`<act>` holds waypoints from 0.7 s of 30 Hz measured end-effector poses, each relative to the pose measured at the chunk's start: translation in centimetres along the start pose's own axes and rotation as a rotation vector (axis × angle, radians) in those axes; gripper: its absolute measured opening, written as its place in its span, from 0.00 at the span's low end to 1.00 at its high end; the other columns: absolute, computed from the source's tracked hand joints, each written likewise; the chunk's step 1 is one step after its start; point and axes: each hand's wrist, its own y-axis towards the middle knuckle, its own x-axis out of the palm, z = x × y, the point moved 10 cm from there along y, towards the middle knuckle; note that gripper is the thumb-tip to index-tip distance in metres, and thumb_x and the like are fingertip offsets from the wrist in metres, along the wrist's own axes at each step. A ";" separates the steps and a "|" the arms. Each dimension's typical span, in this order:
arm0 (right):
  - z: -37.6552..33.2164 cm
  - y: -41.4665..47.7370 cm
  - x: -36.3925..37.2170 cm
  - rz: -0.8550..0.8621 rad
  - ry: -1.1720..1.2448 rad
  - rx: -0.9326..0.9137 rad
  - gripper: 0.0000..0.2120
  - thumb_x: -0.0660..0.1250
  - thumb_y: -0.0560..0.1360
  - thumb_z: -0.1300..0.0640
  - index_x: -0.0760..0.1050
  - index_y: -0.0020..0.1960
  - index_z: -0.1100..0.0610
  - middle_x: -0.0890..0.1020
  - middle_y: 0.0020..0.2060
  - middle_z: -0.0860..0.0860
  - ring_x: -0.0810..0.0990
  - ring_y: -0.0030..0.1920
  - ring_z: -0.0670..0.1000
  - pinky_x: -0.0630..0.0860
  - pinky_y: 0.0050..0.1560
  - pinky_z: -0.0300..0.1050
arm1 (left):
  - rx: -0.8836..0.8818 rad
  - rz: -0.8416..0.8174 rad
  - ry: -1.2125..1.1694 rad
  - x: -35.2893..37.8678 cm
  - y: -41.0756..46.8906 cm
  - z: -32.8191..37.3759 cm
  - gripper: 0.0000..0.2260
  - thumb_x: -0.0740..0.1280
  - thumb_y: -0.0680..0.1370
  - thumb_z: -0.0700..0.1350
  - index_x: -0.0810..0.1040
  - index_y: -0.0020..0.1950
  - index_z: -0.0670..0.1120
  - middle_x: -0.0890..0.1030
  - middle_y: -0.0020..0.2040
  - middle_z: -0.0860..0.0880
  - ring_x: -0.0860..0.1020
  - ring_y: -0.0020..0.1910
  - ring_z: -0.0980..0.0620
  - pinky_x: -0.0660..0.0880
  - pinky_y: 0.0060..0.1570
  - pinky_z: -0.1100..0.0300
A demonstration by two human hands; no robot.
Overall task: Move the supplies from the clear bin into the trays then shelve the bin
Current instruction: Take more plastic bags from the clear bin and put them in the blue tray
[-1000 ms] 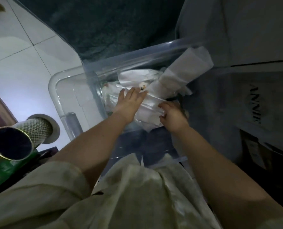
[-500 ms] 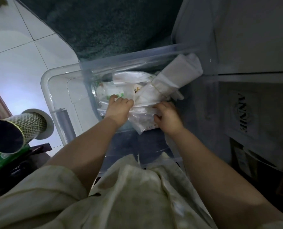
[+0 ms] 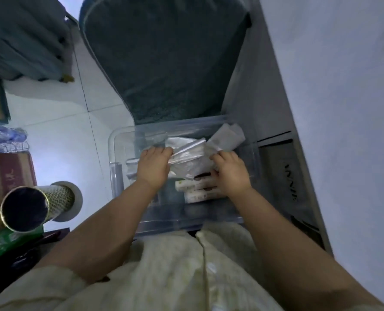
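The clear bin sits on the floor at the middle of the view, just in front of the person's lap. Inside it both hands reach into a heap of plastic bags. The left hand, at 9 o'clock of the heap, has its grip closed on the edge of a bag; the right hand, at 3 o'clock, curls over the bags, though whether it pinches anything I cannot tell. White tubes lie under the heap at 6 o'clock. A dark rug spreads at 12 o'clock of the bin; a roll stands at 8 o'clock.
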 end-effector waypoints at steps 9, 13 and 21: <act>-5.4 -6.3 -1.2 0.077 -0.195 0.200 0.16 0.62 0.74 0.54 0.72 0.61 0.52 0.76 0.59 0.51 0.70 0.59 0.56 0.64 0.56 0.49 | 0.192 0.093 -0.044 -5.6 -3.6 1.1 0.12 0.70 0.72 0.43 0.75 0.54 0.48 0.80 0.51 0.47 0.74 0.50 0.44 0.63 0.45 0.54; -7.5 -11.0 -2.2 0.183 -0.157 0.367 0.17 0.63 0.73 0.53 0.73 0.62 0.51 0.77 0.58 0.51 0.71 0.59 0.56 0.67 0.54 0.50 | 0.368 0.100 0.014 -7.8 -5.3 2.6 0.11 0.70 0.71 0.44 0.75 0.52 0.48 0.80 0.49 0.47 0.75 0.49 0.44 0.63 0.42 0.55; -8.3 -24.3 -7.8 0.474 -0.149 0.630 0.13 0.69 0.71 0.57 0.78 0.54 0.56 0.80 0.51 0.54 0.75 0.54 0.59 0.71 0.49 0.52 | 0.779 0.129 -0.037 -12.7 -10.0 14.7 0.08 0.67 0.69 0.42 0.75 0.47 0.48 0.80 0.45 0.46 0.75 0.45 0.42 0.60 0.39 0.54</act>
